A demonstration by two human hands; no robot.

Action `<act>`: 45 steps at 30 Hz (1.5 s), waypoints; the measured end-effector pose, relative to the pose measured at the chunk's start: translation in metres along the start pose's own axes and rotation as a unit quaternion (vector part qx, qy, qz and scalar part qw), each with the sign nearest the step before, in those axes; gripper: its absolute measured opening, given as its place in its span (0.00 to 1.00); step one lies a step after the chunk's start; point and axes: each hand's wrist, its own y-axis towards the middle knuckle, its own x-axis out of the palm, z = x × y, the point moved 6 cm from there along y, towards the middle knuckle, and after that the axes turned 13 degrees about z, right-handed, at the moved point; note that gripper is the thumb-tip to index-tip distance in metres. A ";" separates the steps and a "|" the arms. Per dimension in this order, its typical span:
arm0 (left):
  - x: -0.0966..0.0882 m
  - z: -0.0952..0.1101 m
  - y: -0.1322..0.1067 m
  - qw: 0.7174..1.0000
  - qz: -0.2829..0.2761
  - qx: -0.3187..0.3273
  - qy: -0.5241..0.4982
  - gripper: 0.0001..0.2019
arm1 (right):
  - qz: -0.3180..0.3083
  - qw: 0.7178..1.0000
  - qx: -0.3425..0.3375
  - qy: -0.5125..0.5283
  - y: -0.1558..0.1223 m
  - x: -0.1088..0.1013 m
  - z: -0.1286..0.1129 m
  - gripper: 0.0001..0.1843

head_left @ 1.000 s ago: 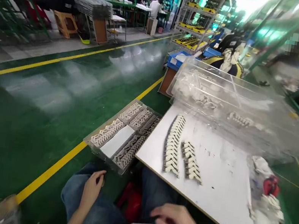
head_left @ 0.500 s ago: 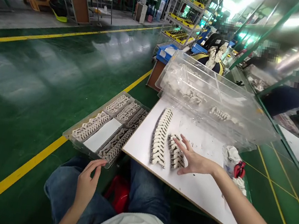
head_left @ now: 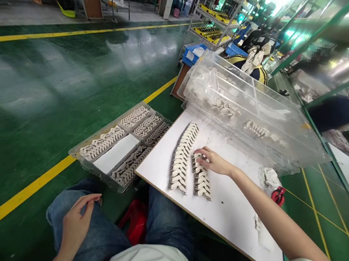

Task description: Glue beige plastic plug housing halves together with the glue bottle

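Observation:
Two rows of off-white V-shaped pieces stand nested on a white board. My right hand is at the far end of the shorter row, fingers and thumb curled closed over its end pieces. The fingers hide part of that end. Just left of it runs the longer row, untouched and slightly curved. Over my left thigh hovers my left hand, its fingers loosely stretched and the thumb apart, with nothing visible in it. Beyond that hand is a clear divided tray with similar pieces in its compartments.
One tray compartment shows a white sheet. Clear plastic trays are stacked across the far side of the white board. Red-handled cutters lie at the right edge. A person sits beyond; a rack stands behind.
My right hand has moved to the far end of the shorter row and closed on it from a spread pose. My left hand has drawn back from the tray toward my thigh.

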 end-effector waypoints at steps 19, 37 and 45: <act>-0.009 -0.030 0.013 0.998 -0.009 -0.035 0.059 0.18 | -0.097 0.995 -0.019 -0.018 -0.019 -0.001 -0.004 0.41; -0.015 -0.050 0.001 0.995 -0.014 -0.066 0.078 0.19 | -0.105 0.994 -0.012 -0.026 -0.027 0.008 0.006 0.54; -0.014 -0.054 0.001 0.996 -0.011 -0.056 0.068 0.20 | -0.049 0.998 0.019 -0.036 -0.023 0.018 0.003 0.52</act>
